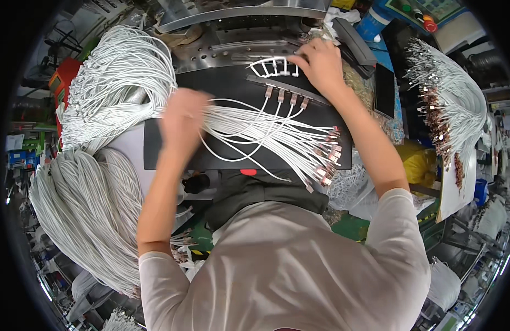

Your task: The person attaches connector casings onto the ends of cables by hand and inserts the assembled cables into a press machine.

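Note:
My left hand (183, 118), smeared by motion, is over the left end of a bundle of white cables (249, 124); its fingers cannot be made out. The cables fan out to the right across a black board (178, 154), their copper-coloured connector ends (327, 160) near its right edge. Several connectors (292, 99) line up against a dark metal bar (288, 88), their cables looping toward me. At the board's far edge, my right hand (321, 63) has its thumb and fingers closed at the right end of a small white ladder-shaped plastic frame (274, 67).
Large piles of white cable (117, 83) stand at the left, with another hank (89, 215) nearer me. More cables with copper ends (442, 110) hang at the right. A perforated metal machine bed (233, 38) lies beyond the board. A dark phone-like slab (384, 91) is beside my right forearm.

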The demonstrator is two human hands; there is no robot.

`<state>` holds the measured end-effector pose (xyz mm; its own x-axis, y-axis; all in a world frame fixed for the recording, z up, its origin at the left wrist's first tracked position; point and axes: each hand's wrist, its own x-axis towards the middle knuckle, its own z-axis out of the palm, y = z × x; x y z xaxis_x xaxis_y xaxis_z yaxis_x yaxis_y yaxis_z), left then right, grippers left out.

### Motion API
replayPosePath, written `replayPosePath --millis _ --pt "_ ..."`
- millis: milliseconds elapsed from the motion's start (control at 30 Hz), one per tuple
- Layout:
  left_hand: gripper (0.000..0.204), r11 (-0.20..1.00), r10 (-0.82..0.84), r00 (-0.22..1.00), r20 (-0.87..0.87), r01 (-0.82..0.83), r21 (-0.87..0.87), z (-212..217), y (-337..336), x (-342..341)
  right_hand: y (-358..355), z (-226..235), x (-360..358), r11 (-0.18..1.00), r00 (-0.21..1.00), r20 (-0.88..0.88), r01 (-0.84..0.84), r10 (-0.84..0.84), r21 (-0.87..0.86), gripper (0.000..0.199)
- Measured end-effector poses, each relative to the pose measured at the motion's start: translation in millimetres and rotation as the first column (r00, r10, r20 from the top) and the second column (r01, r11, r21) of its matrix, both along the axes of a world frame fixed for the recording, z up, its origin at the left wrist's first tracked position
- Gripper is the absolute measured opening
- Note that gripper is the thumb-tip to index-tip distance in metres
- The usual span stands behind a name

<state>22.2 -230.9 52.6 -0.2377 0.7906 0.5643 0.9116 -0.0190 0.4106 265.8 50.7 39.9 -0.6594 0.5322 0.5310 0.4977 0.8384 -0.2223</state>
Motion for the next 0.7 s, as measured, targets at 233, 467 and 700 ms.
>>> replayPosePath --millis 233,467,700 --pt "0.021 0.903 -0.421 0.905 -0.052 0.413 -0.12 -3 46 114 -54 29 80 0.869 0.925 0.275 -0.103 0.262 -0.483 0.033" --pt "0.019 0.96 -0.236 0.96 -0.149 0.207 -0.188 -2 59 91 -23 -13 13 0.935 0.931 -0.262 -0.305 0.252 -0.182 0.02" --pt "0.036 0.926 -0.087 0.971 -0.224 -0.003 -0.377 28 122 40 72 6 -90 0.934 0.949 -0.303 -0.183 0.087 -0.307 0.043"
